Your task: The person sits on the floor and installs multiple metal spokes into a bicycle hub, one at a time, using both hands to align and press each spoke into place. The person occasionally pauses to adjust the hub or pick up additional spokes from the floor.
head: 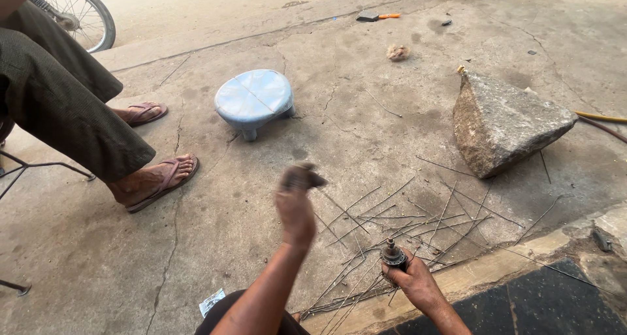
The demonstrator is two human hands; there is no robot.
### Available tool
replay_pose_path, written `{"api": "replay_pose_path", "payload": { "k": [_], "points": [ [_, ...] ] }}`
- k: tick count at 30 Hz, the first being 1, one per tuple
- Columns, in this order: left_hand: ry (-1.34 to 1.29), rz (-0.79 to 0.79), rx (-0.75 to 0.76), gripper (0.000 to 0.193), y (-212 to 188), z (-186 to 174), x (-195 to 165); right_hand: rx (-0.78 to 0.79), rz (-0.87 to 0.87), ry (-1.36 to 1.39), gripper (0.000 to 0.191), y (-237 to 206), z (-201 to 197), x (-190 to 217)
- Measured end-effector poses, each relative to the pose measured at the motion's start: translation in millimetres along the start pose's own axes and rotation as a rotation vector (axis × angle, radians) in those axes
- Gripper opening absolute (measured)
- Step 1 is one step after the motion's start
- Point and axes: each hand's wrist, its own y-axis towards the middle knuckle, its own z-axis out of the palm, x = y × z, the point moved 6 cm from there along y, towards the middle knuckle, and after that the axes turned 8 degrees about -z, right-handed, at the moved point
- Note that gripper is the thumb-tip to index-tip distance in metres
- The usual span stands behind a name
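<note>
The right hand (pixel 416 284) is low near the bottom edge of the view, its fingers curled shut around a small dark metal hub (pixel 393 254) whose top end sticks up above the knuckles; the hub is held just over a loose scatter of thin metal spokes (pixel 392 221) lying crisscross on the concrete floor (pixel 196 243); the left hand (pixel 295 201) is raised above the floor to the left of the spokes, blurred, with the fingers bent around something small and dark at the top (pixel 304 176), though what that is cannot be told, nor how tightly it is gripped; beyond the spokes to the right sits a large grey wedge-shaped rock (pixel 503 123), well apart from both hands; further back in the middle stands a low round pale blue stool (pixel 255 100); at the left another person sits with dark trousers (pixel 59 93) and brown sandals (pixel 163 181), feet flat on the concrete, and part of a bicycle wheel (pixel 81 12) shows behind them; a scrap of printed paper (pixel 211 302) lies on the floor near the left forearm; a small tool with an orange handle (pixel 377 15) lies far off at the top.
</note>
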Motion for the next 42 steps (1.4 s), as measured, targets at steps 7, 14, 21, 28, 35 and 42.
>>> {"api": "replay_pose_path", "payload": {
  "k": [7, 14, 21, 28, 35, 42],
  "points": [
    [0.461, -0.272, 0.229, 0.027, 6, 16, 20, -0.056, 0.035, -0.021, 0.027, -1, -5, 11],
    [1.174, 0.023, 0.78, 0.035, -53, 69, 43, -0.055, -0.072, 0.067, 0.025, -5, 1, 20],
    [1.361, -0.002, 0.95, 0.054, -90, 68, 71, -0.099, -0.137, 0.054, 0.022, -21, 6, 43],
    [1.286, -0.087, 1.09, 0.049, -122, 67, 60, -0.218, -0.112, -0.165, 0.029, -47, 2, 68],
    [1.047, -0.175, 0.963, 0.041, -123, 67, 39, -0.077, -0.174, -0.258, 0.026, -57, 4, 79],
    [0.93, -0.089, 1.014, 0.063, -139, 74, 52, -0.066, -0.199, -0.274, 0.021, -65, 6, 69]
  ]
}}
